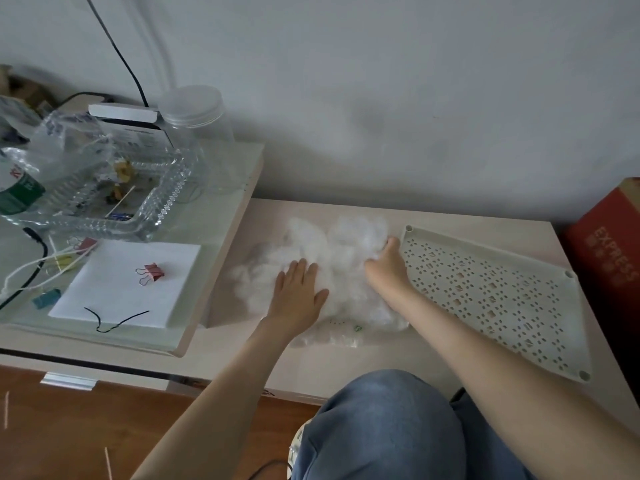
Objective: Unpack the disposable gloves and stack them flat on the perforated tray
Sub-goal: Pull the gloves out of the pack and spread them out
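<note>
The disposable gloves [339, 258] lie as a loose, cloudy heap of thin white film on the low beige table [450, 216], just left of the perforated tray [495, 296]. The left hand [298, 292] presses flat on the heap's near left part, fingers straight and spread a little, pointing away from the person. The right hand [386, 266] reaches in at the heap's right edge, touching the tray's far left corner, with its thumb raised and its fingers curled down into the film, gripping a bunch of it. The fingertips are buried, so how many gloves it holds cannot be told. Single gloves cannot be made out in the crumpled mass, and no finger direction shows. The heap spreads wider left to right than front to back. At its near edge lies a clear wrapper [346, 332] with a small green mark. The tray lies flat and bare, its long axis running from far left to near right. A red box [609, 258] is cut off at the right edge, a glass-topped side table [214, 209] stands left, and a knee in jeans [381, 427] fills the bottom.
</note>
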